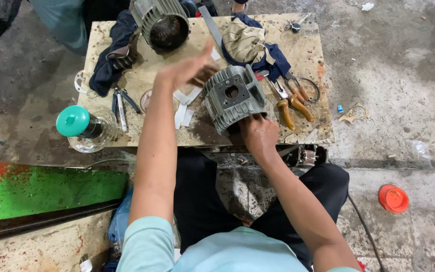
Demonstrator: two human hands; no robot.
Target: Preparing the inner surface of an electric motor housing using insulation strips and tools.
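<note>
A grey finned motor housing [233,96] lies on its side on a low wooden board [308,55]. My right hand [259,132] reaches into its near open end, fingers hidden inside, so I cannot tell what they hold. My left hand [190,68] is raised just left of the housing's far end, thumb up, fingers curled toward it; whether it grips anything is unclear. White paper strips [185,108] lie beside the housing.
A second finned housing [163,22] stands at the back. Dark cloths [111,55], pliers [292,106], blue-handled tools [121,103], and a clear jar with a teal lid [79,126] lie around. An orange cap [393,198] sits on the concrete floor at right.
</note>
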